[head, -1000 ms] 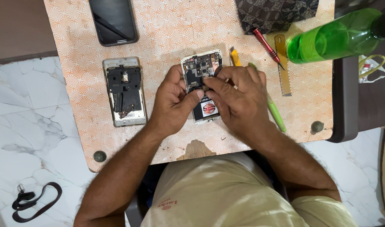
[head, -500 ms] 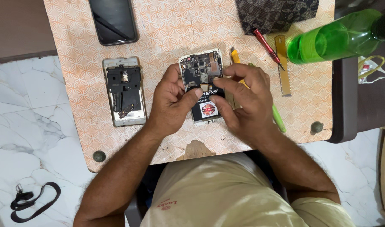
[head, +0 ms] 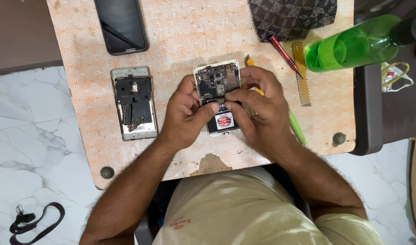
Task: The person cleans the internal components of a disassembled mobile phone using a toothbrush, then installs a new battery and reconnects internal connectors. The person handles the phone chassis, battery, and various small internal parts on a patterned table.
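— Phone (head: 218,97) lies opened on the table (head: 180,41), back cover off, board and battery bare. How far along does it look?

— Partway, I judge. My opened phone sits at the middle of the table, between my two hands. Its back is off and its insides are exposed; a second stripped frame (head: 134,102) lies well apart on my left, and a whole dark handset (head: 121,25) rests at the far edge. The board and the battery are in place, so the inner parts seem left to do.

— And the hands?

— My left hand (head: 185,113) grips the phone's left side, thumb laid across toward the battery. My right hand (head: 258,106) curls over the right side, thumb and forefinger pinched together at the seam between board and battery. Whether they pinch a small part or only press there, I cannot tell. Both forearms reach in from my lap, elbows wide.

— Tools?

— None in my hands. A red screwdriver (head: 283,53), a ruler (head: 302,75) and a green bottle (head: 353,43) lie on my right; a green tool (head: 297,129) pokes out under my right hand.
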